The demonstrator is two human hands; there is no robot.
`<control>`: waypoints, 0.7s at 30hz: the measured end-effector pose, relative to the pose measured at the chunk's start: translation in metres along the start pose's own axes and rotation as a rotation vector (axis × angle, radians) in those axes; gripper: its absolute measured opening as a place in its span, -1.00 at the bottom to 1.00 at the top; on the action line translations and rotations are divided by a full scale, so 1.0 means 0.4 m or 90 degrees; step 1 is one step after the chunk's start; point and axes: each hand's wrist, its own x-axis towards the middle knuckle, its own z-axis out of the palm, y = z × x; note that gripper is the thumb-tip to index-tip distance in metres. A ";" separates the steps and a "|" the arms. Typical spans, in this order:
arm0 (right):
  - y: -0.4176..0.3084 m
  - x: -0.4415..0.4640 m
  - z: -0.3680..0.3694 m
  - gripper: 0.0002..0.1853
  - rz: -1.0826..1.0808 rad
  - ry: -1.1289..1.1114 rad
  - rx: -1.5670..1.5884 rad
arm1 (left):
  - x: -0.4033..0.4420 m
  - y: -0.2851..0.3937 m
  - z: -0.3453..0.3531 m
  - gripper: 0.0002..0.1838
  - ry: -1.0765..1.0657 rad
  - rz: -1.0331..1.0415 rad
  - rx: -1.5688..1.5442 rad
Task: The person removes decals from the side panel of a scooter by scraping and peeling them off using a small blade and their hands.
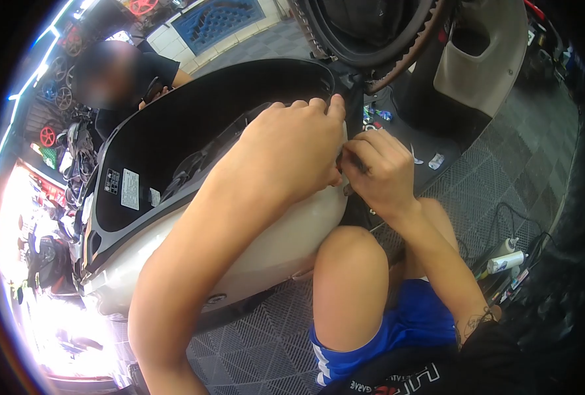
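Observation:
My left hand [299,148] reaches over the edge of a scooter's pale body panel [266,240], its fingers bent around something hidden at the panel's front corner. Right beside it, my right hand [378,168] has its fingers pinched together at the same corner. Whatever sits between the fingertips is too small and covered to name. Behind my hands lies the scooter's open black storage compartment [131,148], with white labels on its inner wall. The fingers of my right hand look dark with grime.
The raised seat [365,29] leans at the top. Another person [108,79] is at the far left side, holding a dark object. Bottles [506,261] and cables lie on the tiled floor at right. Small parts [436,160] rest on the scooter's footboard. My knee is beneath my hands.

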 end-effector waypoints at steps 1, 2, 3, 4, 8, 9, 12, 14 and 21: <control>0.002 0.002 0.004 -0.84 -0.005 0.004 -0.004 | -0.005 0.003 -0.009 -0.05 0.004 0.000 -0.004; 0.004 0.002 0.009 -0.84 -0.010 0.008 -0.008 | -0.006 0.005 -0.012 -0.04 0.005 -0.003 -0.003; 0.006 0.004 0.013 -0.84 -0.015 0.013 -0.012 | -0.007 0.007 -0.014 -0.03 0.005 -0.006 -0.002; 0.007 0.005 0.017 -0.84 -0.016 0.012 -0.011 | -0.003 0.010 -0.008 -0.03 0.003 -0.013 0.006; -0.002 0.006 0.017 -0.84 -0.014 0.016 -0.004 | 0.009 0.005 0.019 -0.03 0.004 -0.019 0.029; -0.005 0.008 0.018 -0.84 -0.013 0.018 -0.001 | 0.006 0.006 0.017 -0.04 0.007 -0.018 0.033; -0.002 0.004 0.023 -0.82 -0.007 0.017 0.015 | 0.000 0.015 0.000 -0.05 -0.005 -0.021 0.044; -0.014 -0.002 0.011 -0.84 0.034 -0.021 0.063 | -0.008 0.020 -0.013 -0.05 -0.008 -0.022 0.043; -0.030 -0.007 -0.015 -0.83 0.117 0.006 0.054 | -0.003 0.002 0.003 -0.05 0.003 -0.005 0.015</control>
